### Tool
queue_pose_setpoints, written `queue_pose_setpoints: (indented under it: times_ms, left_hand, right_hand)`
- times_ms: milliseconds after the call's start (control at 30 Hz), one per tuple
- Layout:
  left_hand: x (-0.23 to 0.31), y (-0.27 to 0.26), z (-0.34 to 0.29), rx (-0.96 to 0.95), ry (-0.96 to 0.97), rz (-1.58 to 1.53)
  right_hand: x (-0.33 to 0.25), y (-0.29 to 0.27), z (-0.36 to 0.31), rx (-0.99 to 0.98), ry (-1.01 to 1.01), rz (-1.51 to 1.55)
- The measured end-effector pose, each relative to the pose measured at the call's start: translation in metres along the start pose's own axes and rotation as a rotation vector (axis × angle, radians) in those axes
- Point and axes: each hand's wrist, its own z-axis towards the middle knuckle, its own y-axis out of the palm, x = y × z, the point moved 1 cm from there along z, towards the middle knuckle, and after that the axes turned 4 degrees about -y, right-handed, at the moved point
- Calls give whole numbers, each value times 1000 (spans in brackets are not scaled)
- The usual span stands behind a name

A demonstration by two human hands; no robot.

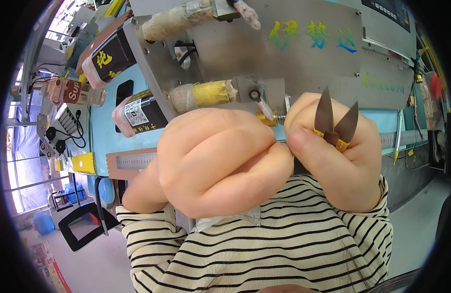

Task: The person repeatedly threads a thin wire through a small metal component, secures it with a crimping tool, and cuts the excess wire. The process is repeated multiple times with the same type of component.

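My left hand is raised close in front of the striped shirt, its fingers curled tightly together. Whatever may be pinched between them is hidden. Beside it, almost touching at the fingertips, my right hand is closed around a pair of thread snips. The two pointed blades stick up above the fist, spread apart in a V, with yellow parts at their base. The snips' handles are covered by my palm and fingers.
Behind the hands stands a metal machine with wrapped rollers and a spring. To the left are black boxes with pink ends, a phone and a plastic jar. Rulers run along the blue table edge.
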Motion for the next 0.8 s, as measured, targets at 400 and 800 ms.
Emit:
queue_pose_setpoints:
  times_ms: [400,800]
  left_hand:
    - [7,17,8,187,72,-50]
    - [35,-9,-4,-156,-841,-856]
  right_hand:
    - [6,-4,-15,-13,-66,61]
    - [13,-8,-39,125,-1007,-823]
